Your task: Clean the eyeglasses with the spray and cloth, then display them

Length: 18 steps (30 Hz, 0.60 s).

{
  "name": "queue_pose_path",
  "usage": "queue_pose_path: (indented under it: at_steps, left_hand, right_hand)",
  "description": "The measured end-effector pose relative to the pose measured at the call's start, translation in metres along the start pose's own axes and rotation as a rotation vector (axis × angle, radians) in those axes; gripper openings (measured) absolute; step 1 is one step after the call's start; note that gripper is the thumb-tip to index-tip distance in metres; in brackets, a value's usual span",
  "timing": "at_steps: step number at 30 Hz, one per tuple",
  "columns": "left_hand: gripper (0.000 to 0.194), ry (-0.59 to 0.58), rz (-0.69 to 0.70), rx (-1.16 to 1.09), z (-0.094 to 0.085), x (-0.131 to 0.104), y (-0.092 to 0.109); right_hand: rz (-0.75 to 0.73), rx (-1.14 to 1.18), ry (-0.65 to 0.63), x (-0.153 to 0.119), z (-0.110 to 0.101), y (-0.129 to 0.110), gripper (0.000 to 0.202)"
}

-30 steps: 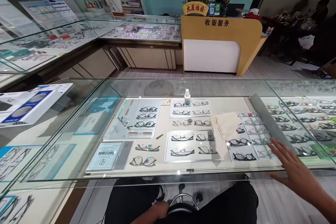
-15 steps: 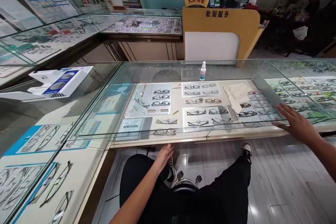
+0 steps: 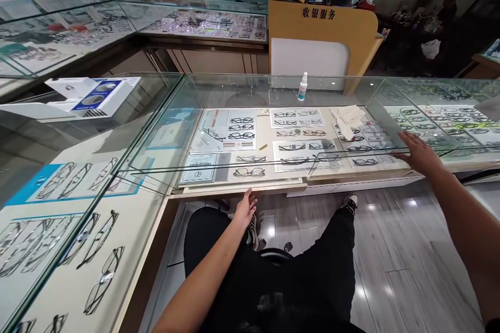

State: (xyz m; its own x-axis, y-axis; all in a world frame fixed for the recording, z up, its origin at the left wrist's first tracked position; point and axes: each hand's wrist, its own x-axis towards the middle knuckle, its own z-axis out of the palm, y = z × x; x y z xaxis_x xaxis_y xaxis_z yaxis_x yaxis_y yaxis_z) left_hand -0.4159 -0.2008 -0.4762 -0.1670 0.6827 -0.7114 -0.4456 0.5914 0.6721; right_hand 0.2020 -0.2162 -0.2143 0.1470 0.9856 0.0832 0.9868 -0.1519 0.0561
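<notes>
The left hand (image 3: pixel 245 210), fingers loosely parted, meets the pale wooden front edge (image 3: pixel 234 190) of the long glass-topped display table (image 3: pixel 269 183); the right hand (image 3: pixel 421 155) spreads its fingers at the glass, right of the eyeglasses (image 3: pixel 365 162).

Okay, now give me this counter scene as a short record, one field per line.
Left hand: near the front edge of the glass showcase, fingertips toward it; no object visible in it
Right hand: spread at the showcase's front, farther right
Eyeglasses: rows of frames inside, many on white sheets
Spray bottle: white, upright on the glass top
Cloth: pale, crumpled
Box: white and blue, flaps open, at left
Background: yellow-brown desk, more showcases
</notes>
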Motion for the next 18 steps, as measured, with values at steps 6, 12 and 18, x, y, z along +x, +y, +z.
queue_pose_path:
  at_steps: [6,12,18]
  left_hand:
    - [0.046,-0.031,-0.046,0.108,-0.034,-0.051,-0.017]
    - [0.042,-0.172,-0.124,0.39,-0.058,-0.122,-0.019]
    - [0.038,-1.161,0.011,1.015,-0.049,-0.262,0.1]
  right_hand:
    - [0.02,0.041,0.003,-0.007,-0.007,-0.011,0.084]
    - [0.082,0.066,-0.054,-0.008,-0.004,-0.012,0.089]
    - [0.247,0.126,-0.206,0.009,-0.01,-0.011,0.1]
